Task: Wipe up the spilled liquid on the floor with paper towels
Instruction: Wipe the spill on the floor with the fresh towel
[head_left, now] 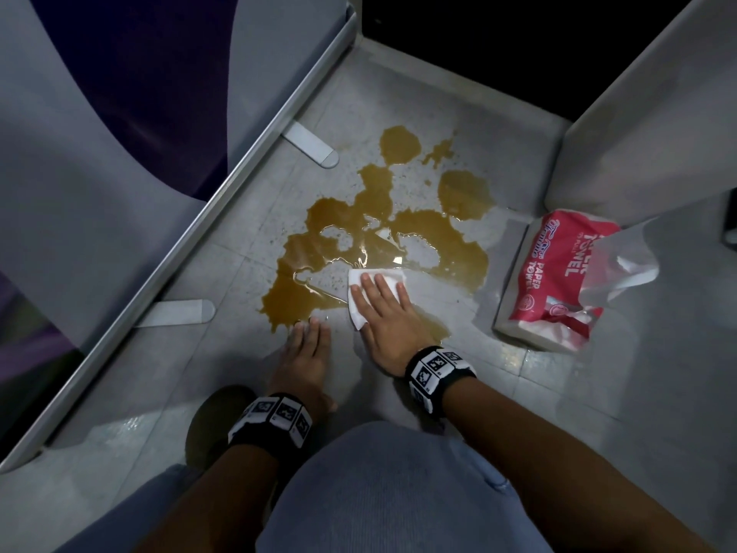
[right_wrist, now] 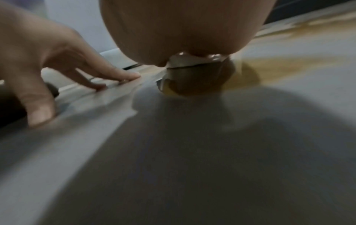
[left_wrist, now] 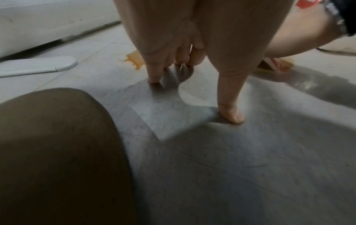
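A wide brown spill [head_left: 379, 217] spreads over the grey floor [head_left: 538, 393]. My right hand [head_left: 379, 301] lies flat, fingers straight, pressing a folded white paper towel [head_left: 359, 309] onto the spill's near edge. In the right wrist view the towel [right_wrist: 188, 62] shows under my palm, with brown liquid [right_wrist: 289, 60] beyond it. My left hand [head_left: 309, 345] is empty; its fingertips [left_wrist: 154, 79] and thumb rest on the dry floor beside the spill [left_wrist: 134, 60]. A red paper towel pack [head_left: 554, 281], its plastic torn open, lies on the floor to the right.
A grey panel with a metal rail [head_left: 199, 217] runs diagonally along the left, with two flat white feet [head_left: 311, 143] [head_left: 179, 313] on the floor. A grey wall [head_left: 638, 133] stands at the right. My knee [head_left: 379, 472] and dark shoe [head_left: 215, 417] are close below.
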{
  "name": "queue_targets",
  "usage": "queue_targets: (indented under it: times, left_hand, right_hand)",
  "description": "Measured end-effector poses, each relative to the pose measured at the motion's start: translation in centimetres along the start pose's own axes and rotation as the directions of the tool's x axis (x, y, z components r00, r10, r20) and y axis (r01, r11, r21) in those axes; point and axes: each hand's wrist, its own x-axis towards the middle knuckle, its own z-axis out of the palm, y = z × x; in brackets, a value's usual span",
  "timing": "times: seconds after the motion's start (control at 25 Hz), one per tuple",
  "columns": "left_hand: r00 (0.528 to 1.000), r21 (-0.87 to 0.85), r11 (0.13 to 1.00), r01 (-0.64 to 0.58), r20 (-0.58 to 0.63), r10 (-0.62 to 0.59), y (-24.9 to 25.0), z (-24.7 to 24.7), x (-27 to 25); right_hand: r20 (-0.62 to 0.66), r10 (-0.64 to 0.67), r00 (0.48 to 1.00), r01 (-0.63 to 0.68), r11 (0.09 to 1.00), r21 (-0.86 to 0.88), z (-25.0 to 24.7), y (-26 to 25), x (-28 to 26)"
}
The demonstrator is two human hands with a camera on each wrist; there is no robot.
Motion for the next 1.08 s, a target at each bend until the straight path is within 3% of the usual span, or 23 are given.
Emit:
queue_targets:
  times: [0.2, 0.36, 0.48, 0.56, 0.64, 0.68, 0.84, 1.08]
  left_hand:
    - [0.997, -0.001, 0.999, -0.033, -0.07, 0.033, -0.4, 0.4, -0.3]
    - [0.993, 0.007, 0.998, -0.064, -0.098, 0.064, -0.6, 0.9, -0.1]
    - [0.993, -0.002, 0.998, -0.06, -0.097, 0.06, -0.6, 1.1, 0.2]
    - [0.992, 0.005, 0.998, -0.061, -0.107, 0.061, -0.6, 1.4, 0.3]
    - [0.991, 0.021, 0.998, -0.058, -0.117, 0.06, -0.7, 1.4, 0.4]
    - [0.99, 0.029, 0.998, -0.062, -0.121, 0.065, -0.7, 1.5, 0.4]
    - [0.978, 0.094, 0.991, -0.097, -0.174, 0.113, -0.9, 1.7, 0.5]
    - [0.969, 0.071, 0.991, -0.111, -0.214, 0.124, -0.9, 2.1, 0.4]
  right_hand:
    - [0.081, -0.224, 0.971, 0.229, 0.972, -0.047, -1.1, 3.5, -1.5]
    - [0.1, -0.269, 0.958, 0.273, 0.961, -0.037, -1.3, 4.8, -2.5]
    - [0.075, -0.239, 0.968, 0.234, 0.97, 0.062, -1.9, 4.4, -3.1]
    - [-0.094, -0.184, 0.978, 0.202, 0.952, 0.232, -2.4, 3.6, -3.3]
    - [-0.341, -0.085, 0.936, 0.184, 0.945, 0.269, -2.3, 2.5, -3.2]
    - [-0.407, -0.028, 0.913, 0.139, 0.959, 0.246, -1.9, 2.0, -3.1]
    - [-0.319, 0.068, 0.945, -0.04, 0.995, 0.096, 0.1, 0.7, -3.0]
    - [-0.319, 0.028, 0.947, -0.015, 0.999, 0.042, 1.4, 0.7, -3.5]
